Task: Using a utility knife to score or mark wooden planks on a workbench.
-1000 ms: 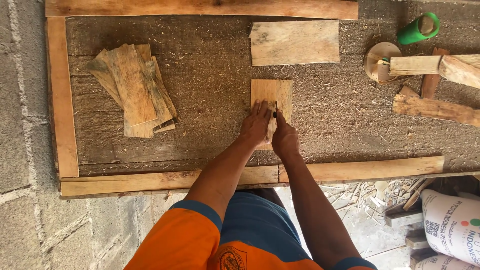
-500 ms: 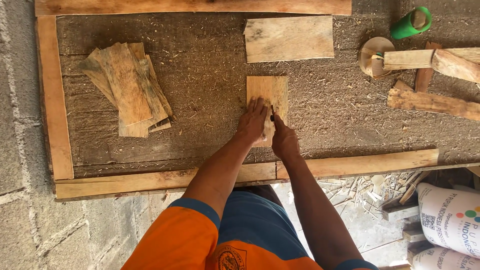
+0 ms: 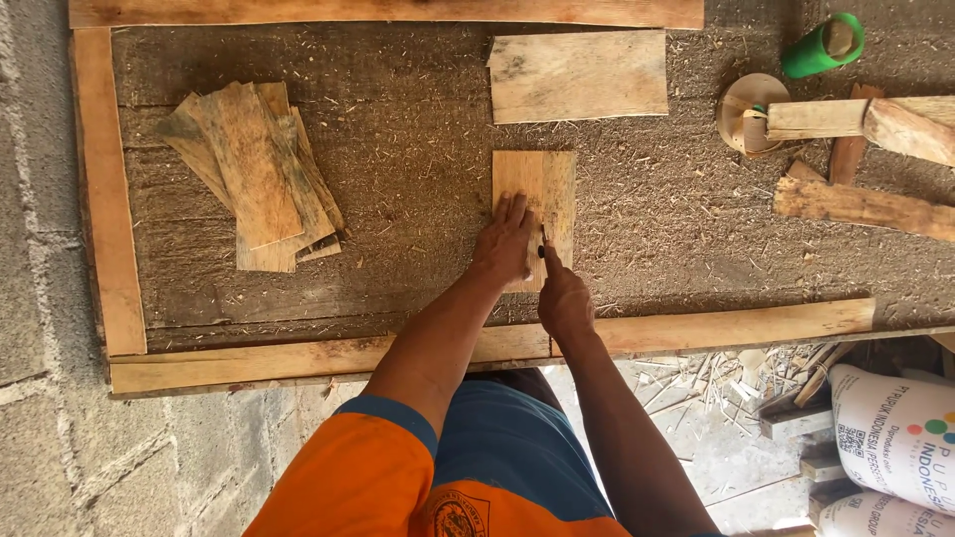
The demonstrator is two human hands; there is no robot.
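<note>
**Hands on a small board**

The left hand (image 3: 505,239) lay flat, fingers spread, its grip open, pressing a small board (image 3: 537,194) onto the worktop (image 3: 418,179). The right hand (image 3: 563,296), just beside it, had its grip closed on a dark marker (image 3: 542,246) whose tip met the board's near end. Beyond the hands lay a wider board (image 3: 579,76). Well to their left sat a stack of boards (image 3: 257,175); far right, a green roll (image 3: 822,47).

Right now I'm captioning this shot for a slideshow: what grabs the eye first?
Mid-bench, the left hand presses flat on a small wooden board while the right hand holds a dark pen to it. To the left lies a fanned stack of thin boards; a green roll sits top right.
</note>
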